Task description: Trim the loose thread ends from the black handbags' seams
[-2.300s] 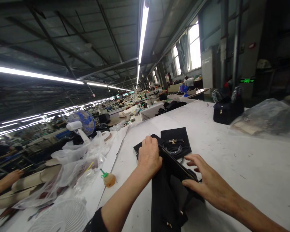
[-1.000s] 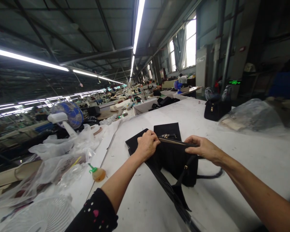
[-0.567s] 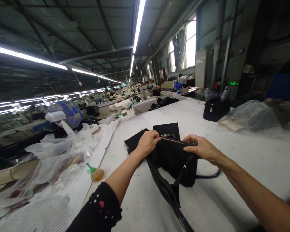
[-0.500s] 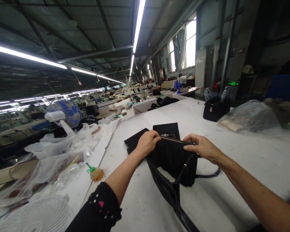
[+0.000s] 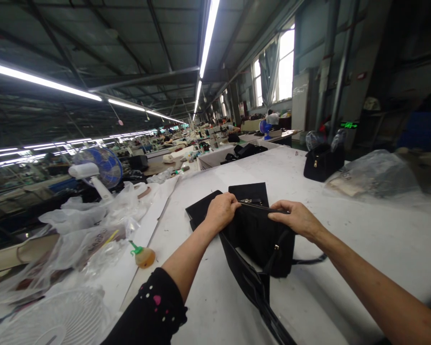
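Observation:
A black handbag (image 5: pixel 256 239) lies on the white table (image 5: pixel 187 306), its mouth spread and its dark inside showing. My left hand (image 5: pixel 222 208) pinches the far rim of the mouth at its left end. Farther right along that same edge, my right hand (image 5: pixel 296 218) grips it between thumb and fingers. Between the hands the rim runs nearly straight. Behind it shows a small metal clasp (image 5: pixel 250 201). A gold zipper pull (image 5: pixel 276 247) hangs at the bag's right side. One strap (image 5: pixel 273 321) trails toward me, another curves out to the right.
Left of the bag stands a small bottle with a green spout (image 5: pixel 143 256). Clear plastic bags (image 5: pixel 93 235) and a blue fan (image 5: pixel 106 167) are farther left. Another black handbag (image 5: pixel 323 162) and a plastic-wrapped bundle (image 5: pixel 375 175) sit at the right.
My right hand has slid slightly left along the rim, and the bag's mouth looks a little wider. My left hand keeps its place on the edge. The view has shifted slightly.

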Tool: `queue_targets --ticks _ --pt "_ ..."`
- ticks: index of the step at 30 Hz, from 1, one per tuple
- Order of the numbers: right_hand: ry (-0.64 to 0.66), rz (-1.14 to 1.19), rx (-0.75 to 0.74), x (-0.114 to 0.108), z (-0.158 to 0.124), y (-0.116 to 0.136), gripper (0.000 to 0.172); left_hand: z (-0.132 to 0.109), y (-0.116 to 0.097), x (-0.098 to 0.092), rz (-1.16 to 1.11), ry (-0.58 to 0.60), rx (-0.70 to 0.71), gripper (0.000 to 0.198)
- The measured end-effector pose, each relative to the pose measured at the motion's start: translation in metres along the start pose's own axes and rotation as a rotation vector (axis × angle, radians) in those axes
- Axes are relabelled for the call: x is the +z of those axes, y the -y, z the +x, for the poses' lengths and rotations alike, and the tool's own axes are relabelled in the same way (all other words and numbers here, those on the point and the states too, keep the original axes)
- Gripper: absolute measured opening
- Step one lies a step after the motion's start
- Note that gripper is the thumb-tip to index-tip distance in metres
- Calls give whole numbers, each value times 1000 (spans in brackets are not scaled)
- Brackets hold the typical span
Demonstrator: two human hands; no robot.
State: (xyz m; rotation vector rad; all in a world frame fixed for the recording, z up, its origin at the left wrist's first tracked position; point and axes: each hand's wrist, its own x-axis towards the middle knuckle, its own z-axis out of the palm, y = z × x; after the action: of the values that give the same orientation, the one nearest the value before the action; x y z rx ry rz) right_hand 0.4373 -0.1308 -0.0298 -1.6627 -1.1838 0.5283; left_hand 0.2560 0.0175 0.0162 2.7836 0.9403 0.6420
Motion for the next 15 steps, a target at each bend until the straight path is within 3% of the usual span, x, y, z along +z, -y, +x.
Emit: queue_targets --ticks 7,15 --pt "-5 -97 -22 3 5 4 26 1 2 2 39 -19 -7 17" --pt "-23 -428 -204 2 7 14 21 1 1 1 59 -7 -50 18"
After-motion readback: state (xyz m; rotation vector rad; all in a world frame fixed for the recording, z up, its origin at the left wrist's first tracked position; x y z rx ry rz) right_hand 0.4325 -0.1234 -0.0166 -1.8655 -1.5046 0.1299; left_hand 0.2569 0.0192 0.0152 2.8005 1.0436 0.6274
